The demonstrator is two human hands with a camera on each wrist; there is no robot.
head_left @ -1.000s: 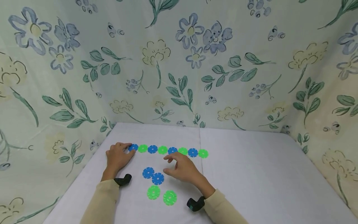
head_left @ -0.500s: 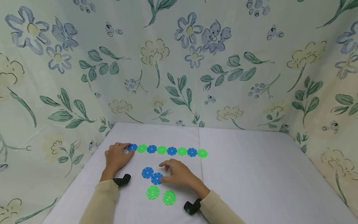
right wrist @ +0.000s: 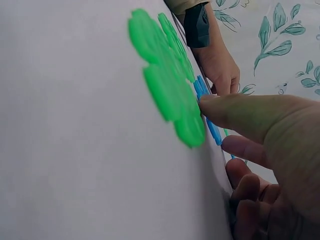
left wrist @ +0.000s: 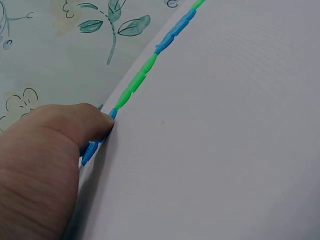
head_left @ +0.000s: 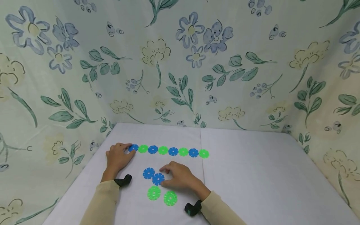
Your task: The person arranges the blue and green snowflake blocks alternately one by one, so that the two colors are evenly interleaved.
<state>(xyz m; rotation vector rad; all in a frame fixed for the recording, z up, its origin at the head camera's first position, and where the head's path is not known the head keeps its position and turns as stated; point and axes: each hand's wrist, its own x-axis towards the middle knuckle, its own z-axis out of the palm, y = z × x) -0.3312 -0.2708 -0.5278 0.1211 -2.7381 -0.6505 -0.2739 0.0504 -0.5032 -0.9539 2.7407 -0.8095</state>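
Note:
My left hand (head_left: pixel 117 158) pinches the blue snowflake disc (head_left: pixel 134 147) at the left end of a row between thumb and index finger. That row runs to the right, green and blue discs alternating edge to edge, ending in a green disc (head_left: pixel 204 153). Nearer to me, thumb and index finger of my right hand (head_left: pixel 182 177) hold opposite edges of a second blue snowflake disc (head_left: pixel 158 179). Touching or overlapping it on the left lies another blue disc (head_left: pixel 148 173). In the right wrist view my right thumb (right wrist: pixel 235 110) partly covers the held disc.
Two loose green discs (head_left: pixel 154 193) (head_left: pixel 170 198) lie on the white tablecloth (head_left: pixel 261 178), in front of the blue pair. A flower-patterned curtain (head_left: pixel 180 93) rises behind the table and along both sides. Each wrist wears a black camera (head_left: pixel 123 180).
My right hand has moved from just below the row down and left to the nearer blue disc, and its thumb and index finger have closed on that disc. The left hand stays put.

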